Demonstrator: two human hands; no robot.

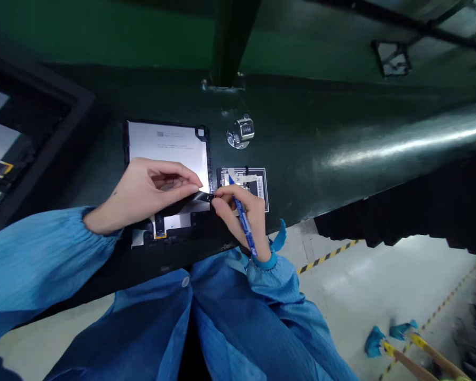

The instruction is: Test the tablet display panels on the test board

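A flat black-framed panel [167, 144] with a white sheet on it lies on the dark green bench. My left hand [150, 188] rests over its lower part, fingers pinched on a black strip [190, 200] that runs to my right hand. My right hand [241, 209] pinches the strip's other end and also grips a blue pen [243, 218] whose tip points up and to the left. Under my right hand lies a small black card with a white border [257, 182].
A metal hand tally counter [241, 132] stands behind the panel. A black tray [19, 132] with other parts sits at the left. The bench's front edge runs diagonally, with pale floor, yellow-black tape [327, 257] and blue-capped stool feet [375, 341] below right.
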